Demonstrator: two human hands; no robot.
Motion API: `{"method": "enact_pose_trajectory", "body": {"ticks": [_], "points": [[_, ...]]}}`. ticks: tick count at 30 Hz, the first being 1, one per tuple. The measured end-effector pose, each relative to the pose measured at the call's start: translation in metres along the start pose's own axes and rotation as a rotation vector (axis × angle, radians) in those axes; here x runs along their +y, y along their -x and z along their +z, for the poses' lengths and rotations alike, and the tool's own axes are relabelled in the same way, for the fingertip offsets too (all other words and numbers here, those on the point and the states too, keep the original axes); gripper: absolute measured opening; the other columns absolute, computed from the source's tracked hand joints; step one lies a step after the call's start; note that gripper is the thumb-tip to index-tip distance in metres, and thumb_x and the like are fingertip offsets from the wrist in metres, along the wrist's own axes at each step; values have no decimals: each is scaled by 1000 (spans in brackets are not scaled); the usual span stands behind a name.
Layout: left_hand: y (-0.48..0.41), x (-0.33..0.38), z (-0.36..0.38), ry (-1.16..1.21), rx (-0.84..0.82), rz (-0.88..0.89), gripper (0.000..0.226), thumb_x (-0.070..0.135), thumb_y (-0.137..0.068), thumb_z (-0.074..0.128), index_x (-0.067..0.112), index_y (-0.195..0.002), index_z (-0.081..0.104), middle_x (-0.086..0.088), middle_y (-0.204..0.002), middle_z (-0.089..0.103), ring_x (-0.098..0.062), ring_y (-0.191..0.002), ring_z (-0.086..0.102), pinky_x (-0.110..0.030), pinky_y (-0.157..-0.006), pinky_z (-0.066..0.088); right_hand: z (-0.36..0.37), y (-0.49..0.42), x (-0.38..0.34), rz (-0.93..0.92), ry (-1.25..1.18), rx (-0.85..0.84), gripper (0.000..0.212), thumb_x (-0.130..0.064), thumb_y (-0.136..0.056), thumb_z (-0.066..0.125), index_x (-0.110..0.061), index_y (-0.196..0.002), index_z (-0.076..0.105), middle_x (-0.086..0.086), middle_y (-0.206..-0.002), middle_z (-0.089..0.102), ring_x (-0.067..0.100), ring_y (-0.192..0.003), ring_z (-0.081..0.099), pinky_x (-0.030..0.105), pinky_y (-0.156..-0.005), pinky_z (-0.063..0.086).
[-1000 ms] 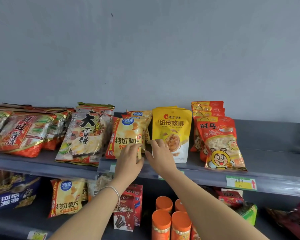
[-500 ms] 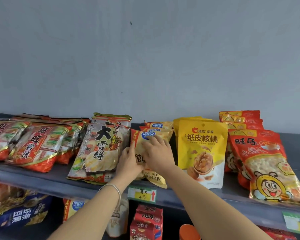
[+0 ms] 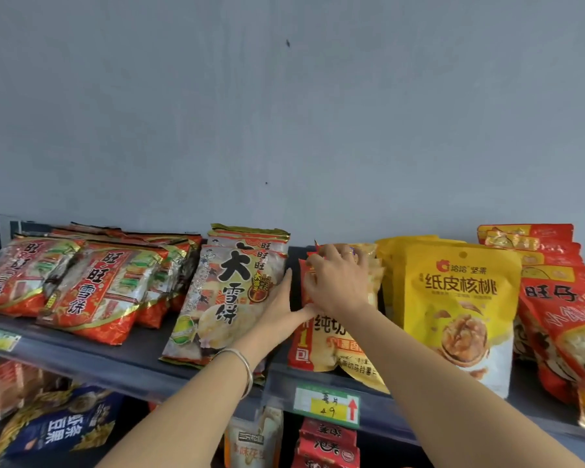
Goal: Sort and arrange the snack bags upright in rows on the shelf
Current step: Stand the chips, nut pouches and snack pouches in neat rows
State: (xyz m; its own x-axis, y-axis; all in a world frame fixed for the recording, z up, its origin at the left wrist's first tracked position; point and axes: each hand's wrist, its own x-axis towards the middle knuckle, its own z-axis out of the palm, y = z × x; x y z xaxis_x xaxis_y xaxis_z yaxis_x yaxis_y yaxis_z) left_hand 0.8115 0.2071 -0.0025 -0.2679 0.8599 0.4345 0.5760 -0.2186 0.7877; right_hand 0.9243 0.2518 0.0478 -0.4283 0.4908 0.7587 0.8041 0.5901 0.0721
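A row of red and yellow potato chip bags [image 3: 328,346] stands on the grey shelf [image 3: 122,363], between the rice cracker bag [image 3: 223,295] and the yellow walnut pouch [image 3: 460,309]. My right hand [image 3: 338,285] reaches over the tops of the chip bags, its fingers curled round their upper edges. With straight fingers my left hand [image 3: 281,309] presses against the left side of the front chip bag, a silver bracelet on its wrist.
Red rice cracker bags [image 3: 92,288] lean in a pile at the left. Red snack bags [image 3: 561,319] stand at the right. A price tag [image 3: 326,405] hangs on the shelf edge. More bags and boxes [image 3: 325,444] fill the lower shelf.
My right hand has climbed from the front chip bag's face to the bags' top edges. My left hand has slid up along the bag's left side. The camera has come closer.
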Motion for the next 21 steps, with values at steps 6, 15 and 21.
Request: {"method": "enact_pose_trajectory", "body": {"ticks": [6, 15, 21], "points": [[-10, -35, -80, -194, 162, 3, 66, 22, -90, 61, 25, -146, 27, -2, -150, 32, -21, -137, 32, -33, -107, 32, 10, -34, -65, -18, -106, -129, 38, -31, -95, 43, -20, -130, 56, 5, -133, 52, 27, -128, 42, 42, -102, 38], [-22, -111, -139, -408, 207, -224, 94, 54, -75, 68, 35, -148, 12, -7, -137, 40, -29, -123, 44, -44, -95, 45, 67, -24, -136, 627, -701, -370, 96, -33, -88, 66, -16, -153, -2, 19, -149, 26, 38, -125, 47, 44, -98, 48], [-20, -139, -130, -317, 95, -351, 107, 41, -80, 69, 32, -148, -13, -12, -149, 17, -35, -128, 37, -49, -105, 35, 89, -15, -145, 940, -882, -388, 113, -25, -82, 74, -18, -153, -13, 18, -151, 27, 35, -135, 38, 45, -110, 37]]}}
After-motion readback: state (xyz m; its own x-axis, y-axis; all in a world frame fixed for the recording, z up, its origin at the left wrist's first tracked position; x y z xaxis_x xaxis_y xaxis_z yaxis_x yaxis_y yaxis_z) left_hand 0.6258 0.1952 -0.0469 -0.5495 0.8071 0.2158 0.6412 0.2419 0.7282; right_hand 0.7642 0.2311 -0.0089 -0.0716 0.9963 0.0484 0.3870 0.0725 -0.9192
